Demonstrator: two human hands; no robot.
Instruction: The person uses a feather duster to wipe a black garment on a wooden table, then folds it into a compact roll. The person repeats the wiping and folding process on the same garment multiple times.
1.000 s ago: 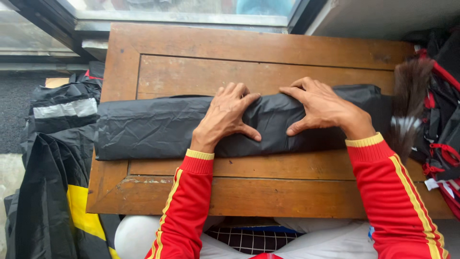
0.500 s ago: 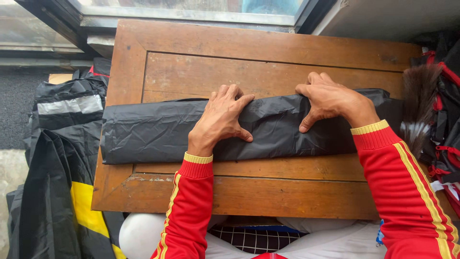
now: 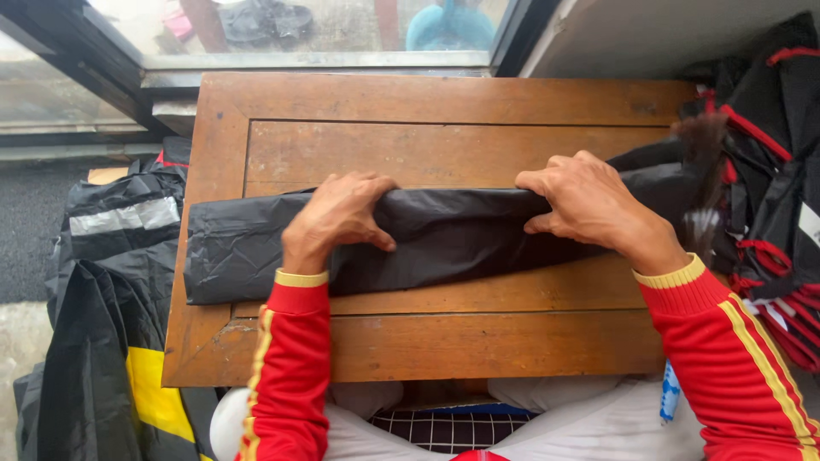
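Grip, left hand [image 3: 337,220]: closed over the top edge of the folded black garment [image 3: 444,239], fingers curled into the cloth.
Grip, right hand [image 3: 589,205]: clamped on the same fold further right, thumb tucked under.
Garment: laid lengthwise across the wooden bench [image 3: 427,341], its left end flat and free.
Sleeves: red, yellow-trimmed.
Beside bench: black rainwear with grey strip [image 3: 120,222], at left.
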